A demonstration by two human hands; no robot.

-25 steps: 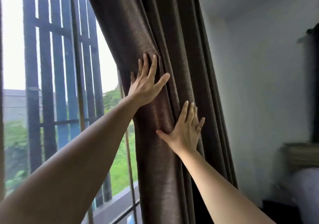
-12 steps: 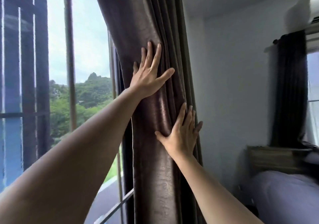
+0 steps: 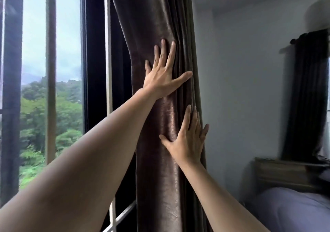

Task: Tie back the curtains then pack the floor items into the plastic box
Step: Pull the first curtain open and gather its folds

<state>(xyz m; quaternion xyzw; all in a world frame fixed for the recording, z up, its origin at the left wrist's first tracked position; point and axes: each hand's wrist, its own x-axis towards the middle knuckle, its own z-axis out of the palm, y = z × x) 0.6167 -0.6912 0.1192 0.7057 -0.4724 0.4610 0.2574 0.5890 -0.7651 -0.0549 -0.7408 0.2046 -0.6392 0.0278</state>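
Head camera faces forward, close to the curtain point(image 3: 157, 26)

Stood at the lower right: a bed point(image 3: 292, 212) with a grey cover point(image 3: 303, 205) spread directly on it, backed by a wooden headboard point(image 3: 282, 172). Blurred, nothing else discernible.

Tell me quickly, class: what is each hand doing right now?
Left hand: open, fingers spread, flat against the brown curtain, holding nothing.
Right hand: open, flat on the same curtain lower down, holding nothing.
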